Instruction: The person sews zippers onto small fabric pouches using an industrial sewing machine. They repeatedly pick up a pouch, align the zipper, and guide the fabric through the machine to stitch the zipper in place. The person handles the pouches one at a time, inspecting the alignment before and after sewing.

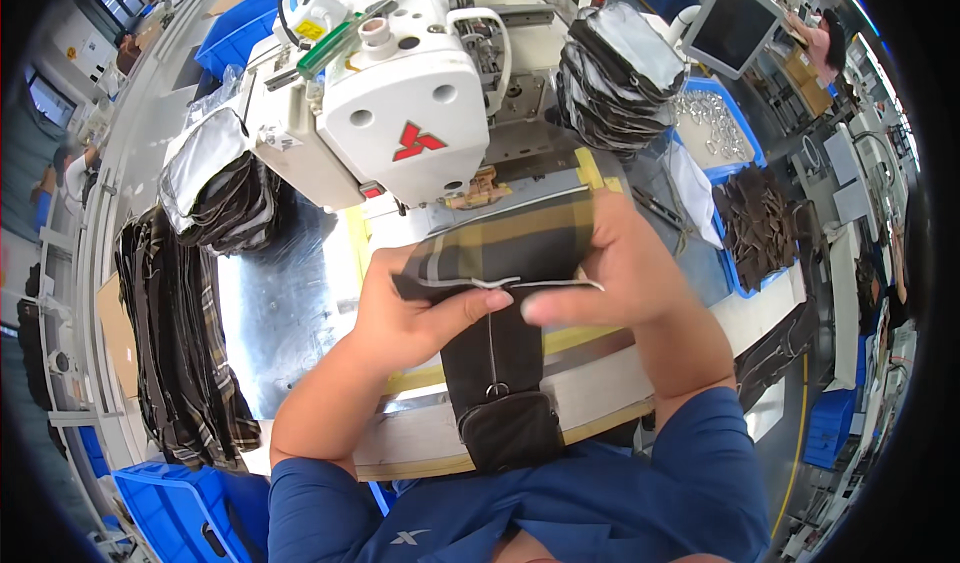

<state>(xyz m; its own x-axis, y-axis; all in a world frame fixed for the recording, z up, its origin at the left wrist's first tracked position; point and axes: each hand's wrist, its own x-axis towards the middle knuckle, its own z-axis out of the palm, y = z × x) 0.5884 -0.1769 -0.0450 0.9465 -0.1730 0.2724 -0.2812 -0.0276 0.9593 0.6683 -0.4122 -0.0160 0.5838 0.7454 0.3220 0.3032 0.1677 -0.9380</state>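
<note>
Dark plaid fabric panel point(500, 248) lay at the sewing table's near edge; my left hand point(405, 313) and right hand point(620, 263) pinched it, and squaring its edge evenly looked wise.

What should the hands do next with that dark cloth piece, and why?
Probably slide the cloth piece forward under the sewing machine: both the left hand and right hand pinch its near edge, just short of the machine head.

Bench point(290, 313), metal-topped with yellow tape marks: white sewing machine point(400, 113), stacked dark fabric pieces point(225, 198) left, another stack point(615, 78) right.
</note>
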